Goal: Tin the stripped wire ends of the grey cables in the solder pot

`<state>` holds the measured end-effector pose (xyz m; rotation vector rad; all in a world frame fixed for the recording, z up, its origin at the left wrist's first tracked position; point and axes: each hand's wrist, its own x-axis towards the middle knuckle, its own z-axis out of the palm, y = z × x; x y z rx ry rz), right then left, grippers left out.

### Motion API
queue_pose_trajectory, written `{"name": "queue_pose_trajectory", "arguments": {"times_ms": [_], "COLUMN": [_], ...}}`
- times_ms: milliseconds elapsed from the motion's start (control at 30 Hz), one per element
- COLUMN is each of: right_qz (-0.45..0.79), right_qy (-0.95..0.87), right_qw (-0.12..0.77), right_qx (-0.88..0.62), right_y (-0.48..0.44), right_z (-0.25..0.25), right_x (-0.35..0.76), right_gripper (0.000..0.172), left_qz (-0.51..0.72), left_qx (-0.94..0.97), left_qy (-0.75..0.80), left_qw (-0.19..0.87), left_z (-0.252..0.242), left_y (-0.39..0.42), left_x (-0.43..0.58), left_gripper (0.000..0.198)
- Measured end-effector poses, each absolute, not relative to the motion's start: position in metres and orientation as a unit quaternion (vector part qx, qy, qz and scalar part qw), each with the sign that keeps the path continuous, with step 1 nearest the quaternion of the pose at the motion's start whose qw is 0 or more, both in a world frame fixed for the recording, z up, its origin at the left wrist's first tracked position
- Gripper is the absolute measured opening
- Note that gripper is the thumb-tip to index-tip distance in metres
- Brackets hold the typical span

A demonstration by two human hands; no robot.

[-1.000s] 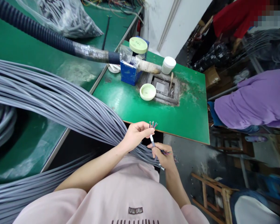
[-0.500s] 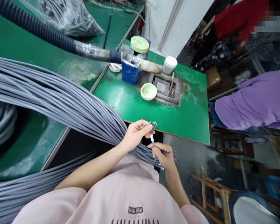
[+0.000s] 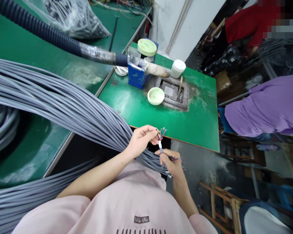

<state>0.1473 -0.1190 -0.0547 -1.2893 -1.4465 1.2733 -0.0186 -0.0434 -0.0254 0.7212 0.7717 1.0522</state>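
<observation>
My right hand [image 3: 170,160] is closed round the end of a grey cable [image 3: 161,150], which points up between its thumb and fingers. Above a white band, thin coloured wires [image 3: 163,132] fan out from that cable's end. With thumb and forefinger pinched, my left hand [image 3: 145,137] holds a dark wire at the left side of the fan. More coloured wire ends [image 3: 175,159] stick out beside my right hand's fingers. A thick bundle of grey cables [image 3: 95,110] runs from the left and passes beneath both hands.
On the green table [image 3: 192,130] stand a pale green dish [image 3: 156,96], a square metal-framed pot [image 3: 171,92], a white tub [image 3: 178,68] and a blue box [image 3: 136,76]. A black hose [image 3: 63,41] crosses above. A person in purple [image 3: 266,105] is at the right.
My left fingers have drawn a dark wire slightly away from the others, and the coloured wires now fan a little further right. My right hand has hardly moved.
</observation>
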Motion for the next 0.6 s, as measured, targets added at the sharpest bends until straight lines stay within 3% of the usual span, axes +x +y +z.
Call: {"name": "queue_pose_trajectory", "arguments": {"times_ms": [600], "right_qz": [0.503], "right_qy": [-0.564], "right_qw": [0.408], "right_qx": [-0.512], "right_y": [-0.1179], "right_z": [-0.0520], "right_x": [0.1443], "right_gripper": [0.022], "left_qz": [0.479], "left_qx": [0.335], "left_qy": [0.356], "left_qw": [0.729], "left_z": [-0.0279], "left_y": [-0.0430], "left_x": [-0.0163], "left_gripper": [0.029]}}
